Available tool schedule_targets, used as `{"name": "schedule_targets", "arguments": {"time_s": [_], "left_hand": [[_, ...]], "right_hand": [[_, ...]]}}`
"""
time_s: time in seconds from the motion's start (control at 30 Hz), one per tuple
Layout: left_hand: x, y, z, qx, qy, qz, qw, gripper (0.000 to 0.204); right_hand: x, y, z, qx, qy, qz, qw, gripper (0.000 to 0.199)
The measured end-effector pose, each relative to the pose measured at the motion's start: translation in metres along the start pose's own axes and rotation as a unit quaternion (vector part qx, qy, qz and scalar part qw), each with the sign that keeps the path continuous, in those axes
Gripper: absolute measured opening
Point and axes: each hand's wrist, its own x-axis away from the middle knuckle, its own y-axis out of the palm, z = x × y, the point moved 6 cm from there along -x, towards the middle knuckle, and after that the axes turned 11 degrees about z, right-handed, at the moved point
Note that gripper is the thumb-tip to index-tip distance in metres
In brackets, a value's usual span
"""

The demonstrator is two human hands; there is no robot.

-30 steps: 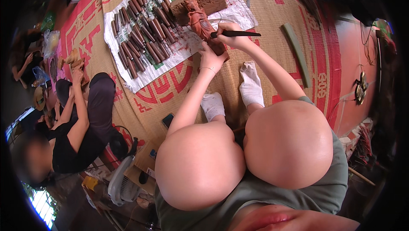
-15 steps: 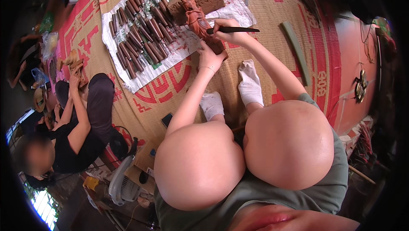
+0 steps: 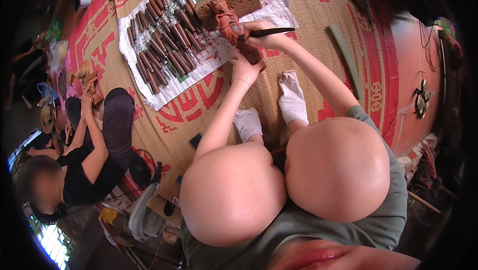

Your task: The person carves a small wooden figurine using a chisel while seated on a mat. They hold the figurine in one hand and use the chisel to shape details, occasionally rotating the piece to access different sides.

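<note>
A reddish-brown carved wooden figure [image 3: 229, 24] lies tilted with its upper end against a brown carved wood block [image 3: 246, 0]. My left hand [image 3: 245, 70] is closed round the lower end of the figure. In my right hand [image 3: 268, 37] is a slender, dark-handled tool [image 3: 274, 32], its handle pointing to the right. The tool's working tip is hidden between my fingers and the figure, so its exact kind does not show. Left of the figure, several wooden-handled carving tools [image 3: 172, 36] lie in rows on a white sheet [image 3: 152, 102].
A red and tan woven mat [image 3: 308, 16] covers the floor. A long green-grey strip [image 3: 344, 61] lies on the right. At the left sits another person [image 3: 94, 145], both hands on a light wooden carving [image 3: 88, 78]. A white fan [image 3: 144, 215] stands near the lower left.
My right hand and the tool have shifted slightly left, and the tool's handle has swung to a different angle. My left hand stays on the figure's lower end.
</note>
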Motion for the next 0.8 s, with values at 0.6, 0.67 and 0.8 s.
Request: {"name": "schedule_targets", "arguments": {"time_s": [0.6,0.67,0.8], "left_hand": [[0.003,-0.002,0.004,-0.012,-0.004,0.000,1.000,0.102],[0.003,-0.001,0.006,-0.013,-0.009,-0.005,1.000,0.102],[0.003,-0.001,0.007,-0.012,-0.003,-0.008,1.000,0.101]], "right_hand": [[0.012,-0.013,0.016,-0.033,0.099,0.053,0.993,0.010],[0.008,-0.008,0.007,-0.057,0.063,0.072,0.994,0.011],[0.016,-0.009,0.032,-0.069,0.129,0.079,0.986,0.011]]}}
